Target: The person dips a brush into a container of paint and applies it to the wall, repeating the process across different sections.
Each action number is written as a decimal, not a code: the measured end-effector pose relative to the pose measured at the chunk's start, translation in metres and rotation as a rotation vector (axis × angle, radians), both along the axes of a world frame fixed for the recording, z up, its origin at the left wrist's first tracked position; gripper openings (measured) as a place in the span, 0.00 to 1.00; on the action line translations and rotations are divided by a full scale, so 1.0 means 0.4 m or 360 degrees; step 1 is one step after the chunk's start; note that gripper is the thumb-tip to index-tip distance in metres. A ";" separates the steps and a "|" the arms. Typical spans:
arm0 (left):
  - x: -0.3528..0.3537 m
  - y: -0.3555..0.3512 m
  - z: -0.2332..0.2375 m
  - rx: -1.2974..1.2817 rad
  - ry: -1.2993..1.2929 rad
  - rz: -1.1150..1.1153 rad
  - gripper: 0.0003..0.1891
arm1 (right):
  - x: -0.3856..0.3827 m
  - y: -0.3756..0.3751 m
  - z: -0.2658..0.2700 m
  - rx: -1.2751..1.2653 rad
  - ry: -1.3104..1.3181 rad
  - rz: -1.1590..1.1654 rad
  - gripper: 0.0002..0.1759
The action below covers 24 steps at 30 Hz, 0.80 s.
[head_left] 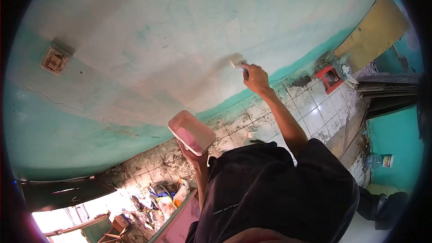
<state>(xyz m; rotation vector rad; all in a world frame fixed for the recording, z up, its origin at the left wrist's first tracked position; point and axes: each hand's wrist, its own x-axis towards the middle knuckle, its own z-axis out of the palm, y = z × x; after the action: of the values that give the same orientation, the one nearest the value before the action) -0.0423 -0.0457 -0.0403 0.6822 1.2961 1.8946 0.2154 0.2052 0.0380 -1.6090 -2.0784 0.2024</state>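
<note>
Brush [236, 64] gripped in clenched right hand [255, 78], bristles beside patchy wall [148, 27]; left hand [192, 155], partly curled, supports pinkish tub [191, 132].

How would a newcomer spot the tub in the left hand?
Start from the big wall, then drop to the left hand beside the black shirt. It holds an open-topped tub. Its pink colour and rectangular shape set it apart from the brush in the right hand.
</note>
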 end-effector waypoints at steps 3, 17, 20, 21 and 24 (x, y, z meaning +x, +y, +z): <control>-0.017 0.016 -0.074 -0.0045 -0.0327 0.0065 0.46 | 0.013 -0.003 0.233 0.0440 0.0189 0.0037 0.16; 0.032 0.045 0.085 -0.0074 -0.0730 -0.0014 0.34 | 0.009 -0.004 0.081 -0.0049 0.0111 0.0111 0.18; -0.005 0.049 0.025 0.0020 -0.1019 -0.0117 0.32 | 0.002 0.023 0.276 0.0275 0.0129 0.0064 0.16; -0.016 0.043 0.013 0.0047 -0.1103 -0.0160 0.32 | 0.007 0.038 0.352 0.0439 0.0167 0.0066 0.17; -0.029 0.047 0.025 0.0155 -0.1402 -0.0295 0.31 | -0.007 0.019 0.523 0.0704 0.0373 0.0038 0.19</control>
<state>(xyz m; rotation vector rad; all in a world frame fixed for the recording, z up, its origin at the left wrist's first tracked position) -0.0538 -0.0270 -0.0302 -0.0293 0.5564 1.7796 0.2124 0.2127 0.2472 -1.2318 -1.8068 -0.0584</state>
